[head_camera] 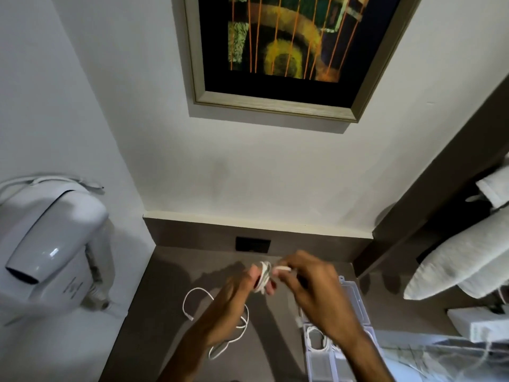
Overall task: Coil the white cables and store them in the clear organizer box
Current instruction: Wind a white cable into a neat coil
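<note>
A: Where's the white cable right now?

B: A small coil of white cable sits raised above the brown surface, pinched between both hands. The left hand has its grip clamped on the left side of the coil, thumb and fingers pressed on the loops. The right hand has its fingers closed on a white cable end sticking out just right of the coil.

A: Anything trailing from it?

B: Yes. Below the left grip a loose cable lies in open loops on the surface, curving out left of the wrist and back under the forearm. I cannot tell whether it joins the coil.

A: And the box?

B: The clear organizer box lies below and right of the right grip, partly hidden by that forearm. One near compartment holds a coiled white cable.

A: What surrounds that?

B: Beyond the grips, a dark wall socket in the backsplash, and a framed painting higher on the wall. Far left, a white wall-mounted hair dryer. Far right, folded white towels on a dark shelf.
</note>
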